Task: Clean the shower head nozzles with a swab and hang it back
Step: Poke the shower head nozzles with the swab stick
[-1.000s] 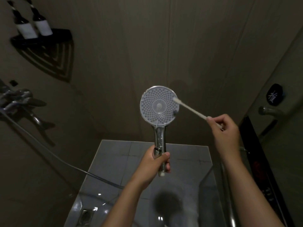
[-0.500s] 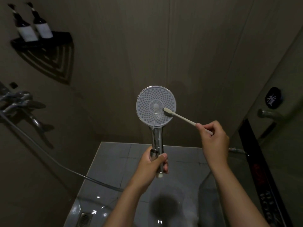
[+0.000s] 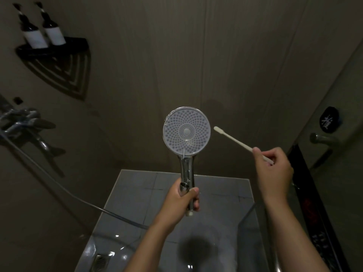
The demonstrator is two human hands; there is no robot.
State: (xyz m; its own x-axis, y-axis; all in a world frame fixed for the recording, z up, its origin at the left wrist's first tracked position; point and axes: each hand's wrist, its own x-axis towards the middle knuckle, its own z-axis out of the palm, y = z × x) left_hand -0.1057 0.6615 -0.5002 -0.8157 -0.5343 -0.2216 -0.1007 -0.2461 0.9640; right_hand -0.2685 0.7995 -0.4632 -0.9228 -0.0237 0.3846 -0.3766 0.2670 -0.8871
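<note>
Chrome handle (image 3: 187,173) gripped by the curled fingers of your left hand (image 3: 184,201), the head (image 3: 186,131) faces you while your right hand (image 3: 273,169) pinches the swab (image 3: 235,142), tip just right of the head and off it; so thin a stick, held near its end, may bend or slip when pressed.

You are in a bathroom shower stall. Dark wall panels (image 3: 235,55) close it in ahead and on the left, and glossy grey floor tiles (image 3: 137,193) lie below, with a floor drain (image 3: 100,262) near their near left corner. A mixer tap (image 3: 21,122) sits on the left wall, a hose (image 3: 59,185) trailing down from it. Two labelled bottles (image 3: 33,36) stand on a black corner shelf (image 3: 59,50). A door handle (image 3: 322,139) shows at the right.
</note>
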